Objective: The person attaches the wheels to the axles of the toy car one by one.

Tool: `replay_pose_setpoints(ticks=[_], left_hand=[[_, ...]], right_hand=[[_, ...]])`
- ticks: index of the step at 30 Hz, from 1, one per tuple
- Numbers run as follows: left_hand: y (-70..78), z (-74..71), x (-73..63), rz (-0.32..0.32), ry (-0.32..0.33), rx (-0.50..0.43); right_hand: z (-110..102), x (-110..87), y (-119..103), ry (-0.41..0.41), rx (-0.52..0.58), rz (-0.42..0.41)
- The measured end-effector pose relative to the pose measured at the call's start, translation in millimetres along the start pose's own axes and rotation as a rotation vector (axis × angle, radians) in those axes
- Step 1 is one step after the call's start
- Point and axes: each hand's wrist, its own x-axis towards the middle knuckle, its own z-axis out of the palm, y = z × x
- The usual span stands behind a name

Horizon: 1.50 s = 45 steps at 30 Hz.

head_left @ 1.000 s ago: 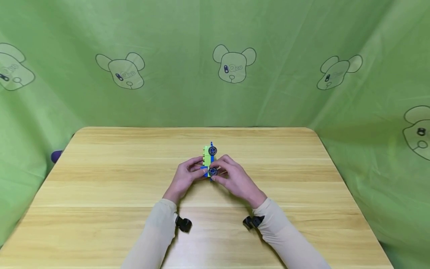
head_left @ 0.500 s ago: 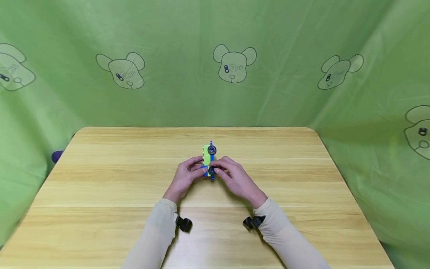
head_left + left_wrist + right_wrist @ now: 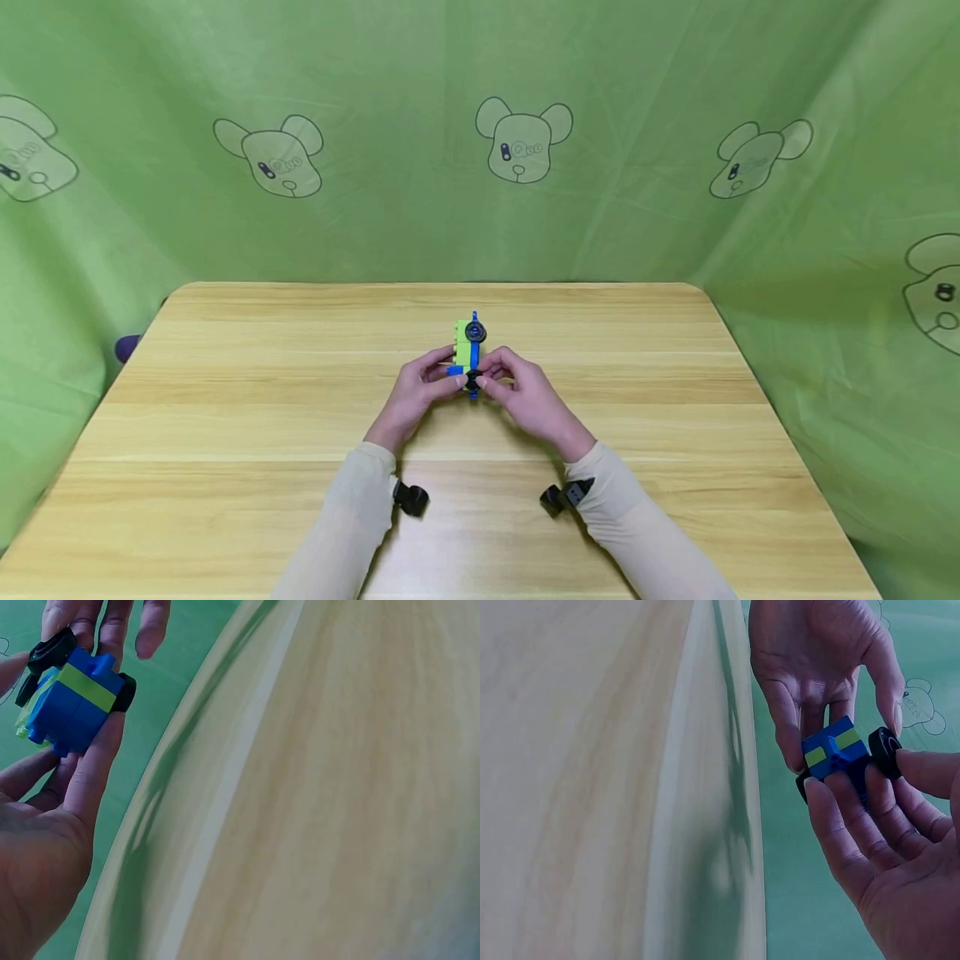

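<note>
A toy car of lime-green and blue building bricks (image 3: 463,354) is held up between both hands, its side with two black wheels facing the head camera. My left hand (image 3: 412,393) grips the near end of the car from the left, thumb reaching to the nearer wheel (image 3: 473,380). From the other side, my right hand (image 3: 531,400) holds that same wheel with its thumb, while its fingers lie against the car's underside. In the right wrist view this wheel (image 3: 885,752) sits slightly out from the blue body (image 3: 832,750). Fingers partly hide the car.
Below the hands is a wooden table (image 3: 480,517). A green curtain (image 3: 390,225) with printed bear heads hangs behind and beside it. Something purple (image 3: 127,347) shows past the table's left edge. Black wrist cameras (image 3: 412,500) sit on both sleeves.
My right thumb has come onto the nearer wheel, and its fingers have shifted under the car. My left thumb has slid right to that wheel. The car has turned slightly.
</note>
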Motion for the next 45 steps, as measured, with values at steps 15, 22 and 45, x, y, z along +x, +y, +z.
replay_pose_setpoints(ticks=[15, 22, 45], left_hand=[[1.5, 0.8, -0.5, -0.009, 0.031, 0.023], [-2.4, -2.4, 0.4, 0.006, 0.038, 0.034], [-5.1, -3.2, 2.2, 0.03, 0.04, 0.107]], right_hand=[[3.2, 0.1, 3.3, 0.044, 0.089, 0.075], [0.6, -2.2, -17.5, 0.018, 0.039, 0.09], [3.2, 6.6, 5.4, -0.026, 0.211, 0.1]])
